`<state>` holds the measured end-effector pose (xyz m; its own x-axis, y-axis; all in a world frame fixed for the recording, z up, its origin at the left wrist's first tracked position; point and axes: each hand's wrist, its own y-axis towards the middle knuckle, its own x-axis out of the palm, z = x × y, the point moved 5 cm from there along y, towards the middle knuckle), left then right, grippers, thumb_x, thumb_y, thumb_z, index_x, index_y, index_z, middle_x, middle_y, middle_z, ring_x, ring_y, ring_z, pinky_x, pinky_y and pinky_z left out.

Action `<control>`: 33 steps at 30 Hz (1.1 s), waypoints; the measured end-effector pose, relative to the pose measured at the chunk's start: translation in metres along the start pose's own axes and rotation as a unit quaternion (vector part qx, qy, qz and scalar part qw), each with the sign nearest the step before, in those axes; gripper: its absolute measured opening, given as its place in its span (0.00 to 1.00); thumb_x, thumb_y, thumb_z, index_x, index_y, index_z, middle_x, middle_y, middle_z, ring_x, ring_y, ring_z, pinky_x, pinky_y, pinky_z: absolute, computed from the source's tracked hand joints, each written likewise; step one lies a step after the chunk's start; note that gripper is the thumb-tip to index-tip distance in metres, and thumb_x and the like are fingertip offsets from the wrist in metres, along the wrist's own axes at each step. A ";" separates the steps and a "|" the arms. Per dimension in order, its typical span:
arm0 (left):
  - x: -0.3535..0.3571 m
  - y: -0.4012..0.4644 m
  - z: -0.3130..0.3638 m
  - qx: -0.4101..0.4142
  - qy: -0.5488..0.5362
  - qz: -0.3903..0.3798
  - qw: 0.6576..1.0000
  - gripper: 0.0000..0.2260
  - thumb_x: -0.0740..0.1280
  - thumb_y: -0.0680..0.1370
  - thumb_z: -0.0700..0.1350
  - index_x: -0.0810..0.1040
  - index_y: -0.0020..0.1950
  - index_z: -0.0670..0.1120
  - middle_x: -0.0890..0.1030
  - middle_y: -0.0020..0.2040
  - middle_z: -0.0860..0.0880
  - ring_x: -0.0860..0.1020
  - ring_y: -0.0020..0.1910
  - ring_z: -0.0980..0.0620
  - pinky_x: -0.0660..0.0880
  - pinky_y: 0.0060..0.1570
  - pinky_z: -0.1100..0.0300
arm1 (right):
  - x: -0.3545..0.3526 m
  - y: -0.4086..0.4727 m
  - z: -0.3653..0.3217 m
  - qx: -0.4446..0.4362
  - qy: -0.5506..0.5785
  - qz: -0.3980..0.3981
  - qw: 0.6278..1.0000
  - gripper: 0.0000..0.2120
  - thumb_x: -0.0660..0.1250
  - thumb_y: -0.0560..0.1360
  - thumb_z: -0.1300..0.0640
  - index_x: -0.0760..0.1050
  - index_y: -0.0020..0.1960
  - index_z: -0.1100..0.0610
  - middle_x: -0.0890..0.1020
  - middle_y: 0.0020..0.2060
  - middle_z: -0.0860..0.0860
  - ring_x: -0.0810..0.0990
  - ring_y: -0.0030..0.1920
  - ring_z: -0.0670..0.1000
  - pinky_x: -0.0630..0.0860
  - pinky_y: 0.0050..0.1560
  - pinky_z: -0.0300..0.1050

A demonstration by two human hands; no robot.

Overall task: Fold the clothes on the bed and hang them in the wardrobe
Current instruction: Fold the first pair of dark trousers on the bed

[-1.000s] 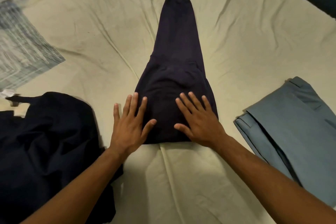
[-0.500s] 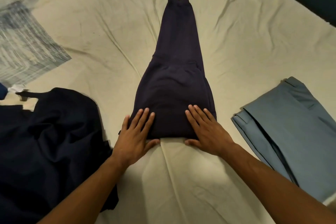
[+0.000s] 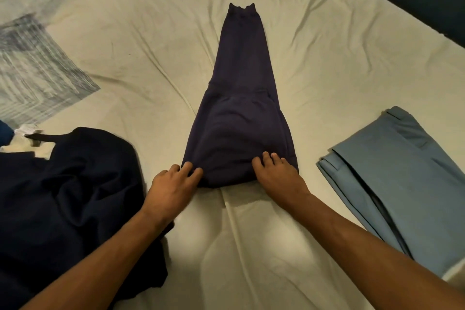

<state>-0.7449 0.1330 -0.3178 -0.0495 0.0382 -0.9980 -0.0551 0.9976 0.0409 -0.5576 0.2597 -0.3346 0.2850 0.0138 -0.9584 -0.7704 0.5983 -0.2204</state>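
At the near end of the dark purple trousers (image 3: 241,118), my 2 hands meet the cloth. These trousers lie folded lengthwise in the middle of the bed sheet (image 3: 156,40), broad at my end and narrowing toward the far cuff, smooth with a faint seam across the middle. My left hand (image 3: 171,186) sits at the near left corner, its fingers curled and gathering the edge of the cloth. My right hand (image 3: 279,176) is at the near right corner, fingers bent with their tips on top of the fabric; whether the thumb is tucked under the edge I cannot tell. Left of my left arm a crumpled dark navy garment (image 3: 70,189) runs off the picture's edge. To the right, well apart, blue-grey folded trousers (image 3: 397,171) are also cut off.
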 end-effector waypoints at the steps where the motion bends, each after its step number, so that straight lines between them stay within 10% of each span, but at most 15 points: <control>1: -0.005 -0.001 0.001 0.005 -0.003 0.005 1.000 0.22 0.82 0.59 0.40 0.80 0.50 0.43 0.77 0.39 0.44 0.75 0.29 0.44 0.71 0.25 0.56 | -0.010 -0.001 0.000 0.003 -0.002 -0.007 1.000 0.19 0.79 0.65 0.64 0.76 0.53 0.63 0.82 0.45 0.65 0.83 0.41 0.66 0.80 0.34 0.55; 5: -0.004 -0.014 0.005 0.043 -0.019 -0.023 0.999 0.21 0.82 0.57 0.43 0.80 0.47 0.47 0.76 0.38 0.47 0.76 0.29 0.46 0.72 0.26 0.57 | -0.026 -0.018 -0.012 -0.034 0.018 -0.070 0.997 0.17 0.58 0.81 0.66 0.63 0.68 0.63 0.76 0.57 0.64 0.79 0.54 0.64 0.77 0.46 0.56; 12: -0.003 -0.018 0.007 0.054 -0.068 -0.061 0.994 0.17 0.66 0.66 0.64 0.73 0.44 0.52 0.69 0.38 0.54 0.69 0.36 0.52 0.69 0.38 0.54 | -0.036 -0.019 0.001 -0.015 0.228 -0.276 0.934 0.30 0.66 0.78 0.45 0.62 0.74 0.55 0.72 0.69 0.59 0.74 0.65 0.60 0.74 0.63 0.54; 18: -0.014 0.066 -0.012 -0.102 -0.151 0.005 0.983 0.19 0.57 0.76 0.63 0.72 0.54 0.49 0.75 0.48 0.49 0.73 0.47 0.46 0.72 0.46 0.49 | -0.062 0.059 0.067 0.189 0.398 0.003 0.898 0.23 0.64 0.80 0.47 0.70 0.70 0.57 0.76 0.65 0.56 0.76 0.64 0.58 0.72 0.61 0.49; 26: 0.018 0.179 -0.050 -0.343 -0.329 -0.017 0.879 0.18 0.66 0.79 0.54 0.71 0.62 0.43 0.80 0.56 0.43 0.78 0.54 0.40 0.75 0.54 0.46 | -0.023 0.126 0.095 0.314 0.390 -0.034 0.865 0.25 0.65 0.79 0.41 0.69 0.65 0.60 0.78 0.60 0.57 0.76 0.61 0.61 0.73 0.61 0.57; 33: 0.014 0.206 -0.052 -0.319 -0.309 0.063 0.893 0.10 0.63 0.82 0.49 0.74 0.57 0.43 0.75 0.49 0.48 0.73 0.45 0.48 0.67 0.45 0.54 | -0.016 0.139 0.107 0.311 0.461 0.069 0.828 0.14 0.66 0.79 0.47 0.71 0.58 0.56 0.81 0.54 0.51 0.79 0.55 0.56 0.74 0.59 0.59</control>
<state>-0.8086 0.3357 -0.3210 0.4541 0.3699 -0.8105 -0.6560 0.7544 -0.0232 -0.6081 0.4287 -0.3302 -0.5584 -0.3301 -0.7611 -0.2353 0.9428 -0.2362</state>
